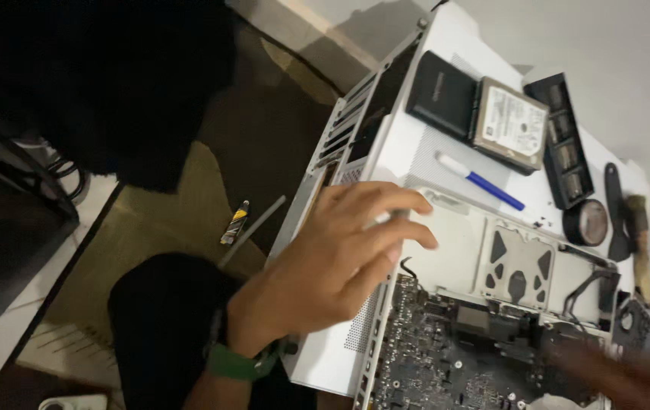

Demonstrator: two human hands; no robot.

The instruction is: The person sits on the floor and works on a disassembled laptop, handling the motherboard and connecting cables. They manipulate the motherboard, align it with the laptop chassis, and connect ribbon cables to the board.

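A white computer case (408, 163) lies on its side and serves as the surface, with a pale wall behind it and a tan rug (180, 220) on the floor to the left. An opened laptop (492, 304) rests on the case, its silver frame and dark circuit board (431, 357) exposed.

The left hand (340, 258) reaches in over the laptop's near corner, fingers loosely curled and close together, the fingertips pinching a thin grey tool (399, 215) at the frame's edge. A green band (237, 363) sits on that wrist. The right hand (629, 376) is a blur at the lower right, over the board; I cannot tell whether it is spread or closed, or what it holds.

At the far end of the case lie a black flat box (440, 95) and, touching it, a hard drive (511, 125) with a white label. A white pen with a blue cap (480, 181) lies just below them. To the right sit a long black strip (564, 144), a roll of black tape (585, 222) and a brush (638, 235). A small yellow-and-black tool (235, 222) lies on the rug.
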